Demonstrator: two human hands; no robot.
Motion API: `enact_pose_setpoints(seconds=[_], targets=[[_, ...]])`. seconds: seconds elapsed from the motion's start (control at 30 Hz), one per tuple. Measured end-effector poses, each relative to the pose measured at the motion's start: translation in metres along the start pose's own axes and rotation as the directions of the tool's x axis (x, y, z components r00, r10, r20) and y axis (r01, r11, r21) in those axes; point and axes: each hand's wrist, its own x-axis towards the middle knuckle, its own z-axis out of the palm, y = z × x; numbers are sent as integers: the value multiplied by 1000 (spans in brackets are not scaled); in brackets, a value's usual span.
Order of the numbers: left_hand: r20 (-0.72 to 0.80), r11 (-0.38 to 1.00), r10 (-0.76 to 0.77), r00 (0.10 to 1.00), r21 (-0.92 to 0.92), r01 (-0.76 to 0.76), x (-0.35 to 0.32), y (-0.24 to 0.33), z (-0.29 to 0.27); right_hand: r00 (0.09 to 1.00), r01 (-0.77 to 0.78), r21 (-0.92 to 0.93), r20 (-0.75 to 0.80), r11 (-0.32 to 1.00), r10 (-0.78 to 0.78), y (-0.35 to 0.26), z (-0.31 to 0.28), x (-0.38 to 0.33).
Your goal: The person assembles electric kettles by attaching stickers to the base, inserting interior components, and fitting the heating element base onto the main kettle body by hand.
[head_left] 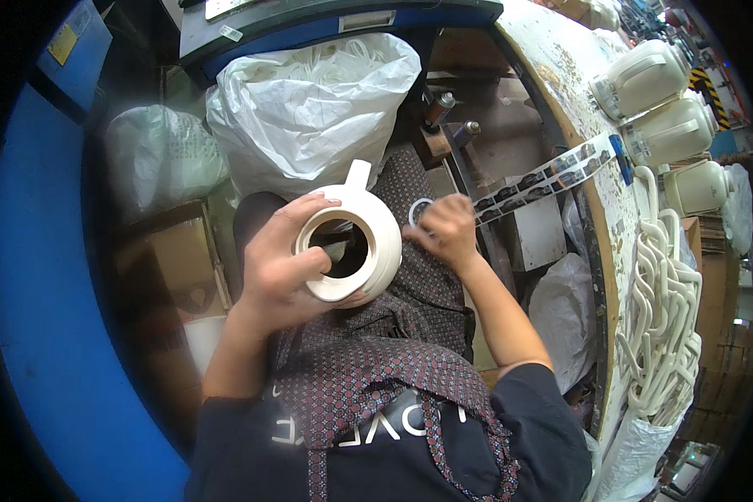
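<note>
My left hand grips a cream plastic jug body over my lap. Its thumb hooks over the rim of the round opening, and the other fingers go around the outside. The opening faces up toward me, its inside dark, and a short cream arm sticks out at the far side. Just right of the jug, my right hand is closed, slightly smeared by motion, with a small white ring at its fingertips. Part of the ring is hidden by the fingers.
A white sack of pale loops stands ahead. On the worn right-hand table are several cream jugs and a pile of cream handles. A sticker strip hangs off its edge. Two screwdriver-like tools stand near the sack.
</note>
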Motion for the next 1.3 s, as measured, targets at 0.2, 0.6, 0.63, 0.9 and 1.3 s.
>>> enact_pose_setpoints(seconds=[0.2, 0.6, 0.63, 0.9, 1.3], targets=[[-56, 999, 6, 998, 46, -3, 8, 10, 19, 744, -207, -100, 630, 973, 223, 14, -23, -4], [-147, 977, -204, 968, 37, 211, -2, 18, 49, 975, 145, 600, 49, 786, -217, -98, -107, 76], [-128, 977, -209, 969, 15, 213, -2, 19, 44, 950, 244, 536, 34, 808, -310, -94, -108, 78], [-140, 982, -117, 983, 132, 136, -4, 23, 48, 610, 507, 256, 568, 823, -552, -98, -124, 113], [-198, 986, -60, 978, 140, 89, -19, 21, 56, 889, 46, 524, 367, 851, -274, -101, -134, 73]])
